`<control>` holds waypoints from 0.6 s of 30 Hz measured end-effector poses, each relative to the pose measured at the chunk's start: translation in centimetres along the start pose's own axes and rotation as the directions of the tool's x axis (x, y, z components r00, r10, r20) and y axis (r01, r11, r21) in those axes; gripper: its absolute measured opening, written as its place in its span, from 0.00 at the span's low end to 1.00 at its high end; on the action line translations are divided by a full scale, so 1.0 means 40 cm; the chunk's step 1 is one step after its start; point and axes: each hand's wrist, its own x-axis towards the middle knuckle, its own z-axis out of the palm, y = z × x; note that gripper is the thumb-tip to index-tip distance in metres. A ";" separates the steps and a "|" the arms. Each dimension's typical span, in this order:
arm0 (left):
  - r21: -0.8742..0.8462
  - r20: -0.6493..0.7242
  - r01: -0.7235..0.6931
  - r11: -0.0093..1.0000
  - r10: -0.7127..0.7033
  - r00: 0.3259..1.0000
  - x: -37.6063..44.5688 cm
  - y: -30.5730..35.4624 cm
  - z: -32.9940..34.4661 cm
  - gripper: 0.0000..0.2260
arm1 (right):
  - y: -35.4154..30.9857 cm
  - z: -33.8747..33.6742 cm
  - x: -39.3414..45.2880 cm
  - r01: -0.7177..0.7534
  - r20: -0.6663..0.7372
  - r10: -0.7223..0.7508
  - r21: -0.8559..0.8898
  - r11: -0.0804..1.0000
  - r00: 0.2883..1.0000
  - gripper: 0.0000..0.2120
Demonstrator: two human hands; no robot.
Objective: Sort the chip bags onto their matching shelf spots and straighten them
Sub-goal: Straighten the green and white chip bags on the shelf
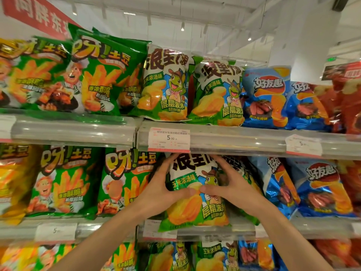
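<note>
Both hands are on the same bag right now. Left hand (164,189) wraps the left edge and the right hand (227,185) wraps the right edge of a green-and-white corn-soup chip bag (195,194), fingers curled over its top corners and both thumbs pressed on the front, nearly touching each other. So each hand is half closed around that one bag.

That bag stands at the front edge of the middle shelf (273,229), its bottom hanging a bit over the rail, right under the price tag (169,139) on the upper shelf's rail. It looks like the right slot too, since the same green-and-white bags (191,85) sit directly above, with more below.

Progress-wise I'd say pretty far along: green fries bags (64,182) to the left and blue bags (304,184) to the right are grouped by kind. What's left seems to be squaring this one up, plus a few leaning bags on the upper shelf.
</note>
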 end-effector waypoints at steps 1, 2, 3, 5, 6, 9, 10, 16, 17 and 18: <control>0.006 0.002 0.005 1.000 -0.005 1.000 0.003 -0.004 0.000 0.47 | 0.002 -0.003 -0.001 -0.002 0.002 0.002 0.004 1.000 1.000 0.53; 0.010 0.006 0.015 1.000 -0.015 1.000 0.005 -0.004 0.000 0.50 | 0.004 -0.005 -0.003 0.001 0.003 -0.001 0.006 1.000 1.000 0.53; 0.012 0.008 0.024 1.000 -0.024 1.000 0.006 -0.005 0.001 0.52 | 0.007 -0.007 -0.005 0.005 0.001 -0.005 0.004 1.000 1.000 0.53; 0.021 0.004 0.027 0.999 -0.027 1.000 0.009 -0.005 0.000 0.54 | 0.009 -0.007 -0.010 0.022 -0.010 -0.023 -0.019 1.000 1.000 0.54; 0.031 0.003 0.021 0.999 -0.021 1.000 0.009 -0.005 -0.001 0.55 | 0.008 -0.006 -0.013 0.032 -0.016 -0.032 -0.039 0.999 0.999 0.54; 0.072 0.004 0.002 0.997 -0.002 1.000 0.010 0.003 0.001 0.54 | 0.010 -0.005 -0.015 0.044 -0.023 -0.045 -0.069 0.997 0.999 0.56; 0.074 0.000 0.000 0.997 0.000 1.000 0.012 0.002 0.002 0.53 | 0.011 -0.004 -0.014 0.044 -0.026 -0.046 -0.073 0.996 0.999 0.56; 0.162 0.008 -0.082 0.983 0.081 0.997 -0.008 0.000 0.013 0.43 | 0.029 -0.019 0.002 0.041 -0.066 -0.044 -0.049 0.998 0.997 0.54; 0.235 -0.014 -0.107 0.966 0.113 0.993 -0.018 -0.004 0.007 0.39 | 0.031 -0.023 0.004 0.033 -0.079 -0.036 -0.041 0.999 0.996 0.52; 0.351 -0.038 -0.141 0.926 0.164 0.986 -0.029 -0.007 -0.002 0.33 | 0.032 -0.026 0.007 0.026 -0.095 -0.029 -0.040 0.999 0.995 0.49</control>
